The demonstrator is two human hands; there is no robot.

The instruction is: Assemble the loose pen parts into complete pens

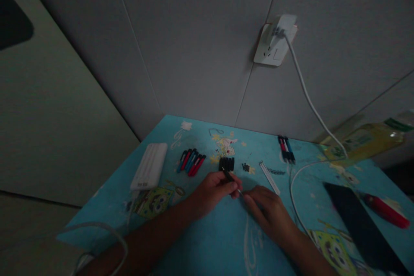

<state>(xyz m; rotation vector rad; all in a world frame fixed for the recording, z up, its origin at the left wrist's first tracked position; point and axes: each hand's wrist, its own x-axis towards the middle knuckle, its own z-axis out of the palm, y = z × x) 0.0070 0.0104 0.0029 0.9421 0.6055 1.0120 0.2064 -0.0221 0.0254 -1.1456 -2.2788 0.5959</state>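
Note:
A short black pen part is pinched in my left hand, its thumb and fingers closed around it. From its lower end a thin pale piece, apparently a pen refill, reaches the fingertips of my right hand, which are closed at its end. Just beyond lie several black tubular pen parts and small black pieces. White pen refills and a row of small springs rest to the right. Red and blue pen barrels lie in a row at left.
Pens lie near the wall. A white power bank is on the left of the blue patterned table. At right are a yellow liquid bottle, a dark flat strip, a red-handled object and a white cable.

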